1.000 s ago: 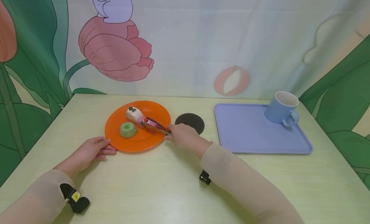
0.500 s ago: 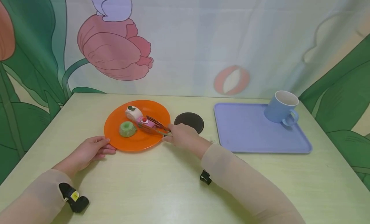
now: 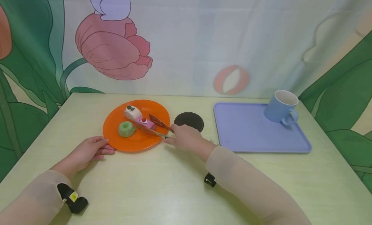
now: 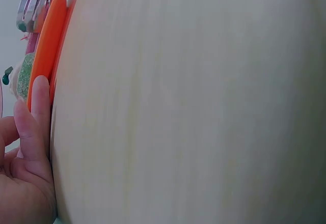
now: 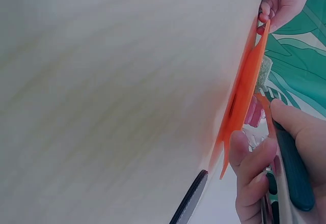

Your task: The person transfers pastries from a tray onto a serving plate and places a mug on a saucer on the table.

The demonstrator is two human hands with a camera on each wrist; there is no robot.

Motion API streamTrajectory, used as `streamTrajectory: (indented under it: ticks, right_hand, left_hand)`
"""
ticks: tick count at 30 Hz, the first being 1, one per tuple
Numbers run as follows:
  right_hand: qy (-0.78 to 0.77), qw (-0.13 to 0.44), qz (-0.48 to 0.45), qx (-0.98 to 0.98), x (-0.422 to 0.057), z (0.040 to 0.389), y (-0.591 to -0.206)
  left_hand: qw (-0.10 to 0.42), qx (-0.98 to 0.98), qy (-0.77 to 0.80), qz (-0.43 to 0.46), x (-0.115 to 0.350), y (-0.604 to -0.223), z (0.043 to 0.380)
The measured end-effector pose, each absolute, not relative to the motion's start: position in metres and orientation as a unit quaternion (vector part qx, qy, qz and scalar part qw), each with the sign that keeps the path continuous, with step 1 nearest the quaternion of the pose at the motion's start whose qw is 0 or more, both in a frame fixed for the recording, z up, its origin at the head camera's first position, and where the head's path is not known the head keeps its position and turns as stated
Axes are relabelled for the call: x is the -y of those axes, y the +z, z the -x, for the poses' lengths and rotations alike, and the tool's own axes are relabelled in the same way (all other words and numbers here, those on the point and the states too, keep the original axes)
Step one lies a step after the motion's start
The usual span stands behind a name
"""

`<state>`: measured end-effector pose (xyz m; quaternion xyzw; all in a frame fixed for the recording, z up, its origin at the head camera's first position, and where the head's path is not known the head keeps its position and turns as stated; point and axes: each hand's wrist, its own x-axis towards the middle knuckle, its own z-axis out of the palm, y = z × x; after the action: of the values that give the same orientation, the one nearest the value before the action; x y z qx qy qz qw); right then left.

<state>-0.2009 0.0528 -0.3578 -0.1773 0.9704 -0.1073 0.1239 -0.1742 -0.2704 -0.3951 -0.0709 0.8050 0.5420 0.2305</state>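
Observation:
An orange plate [image 3: 145, 144] carries a white cream-roll cake [image 3: 132, 113], a small green ring-shaped cake [image 3: 126, 129] and a pink cake [image 3: 147, 123] topped with a red cherry. At its near left rim my left hand [image 3: 87, 151] pinches the edge, thumb above and fingers below. My right hand [image 3: 187, 138] grips metal tongs [image 3: 159, 122], whose green handle [image 5: 294, 165] shows in the right wrist view. The tongs' arms are spread, one on each side of the pink cake. In the left wrist view, the slotted tong end [image 4: 34, 2] appears above the plate's rim.
A black round coaster [image 3: 189, 121] lies behind my right hand. On the right is a lavender tray [image 3: 247, 134] with a light blue mug [image 3: 279, 108] at its back right corner. A printed curtain [image 3: 180, 50] hangs behind the table.
The tongs' arms have spread apart around the pink cake, which they were close about a second ago. My left hand stays at the plate's rim. The view has shifted slightly.

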Motion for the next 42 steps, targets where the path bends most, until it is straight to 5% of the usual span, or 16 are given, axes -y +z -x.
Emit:
streamTrajectory:
  ticks: [42]
  right_hand:
    - [-0.195,0.112,0.142,-0.964,-0.135,0.169,-0.35]
  left_hand:
    - [0.236,-0.79,0.56,0.084,0.27,-0.396,0.175]
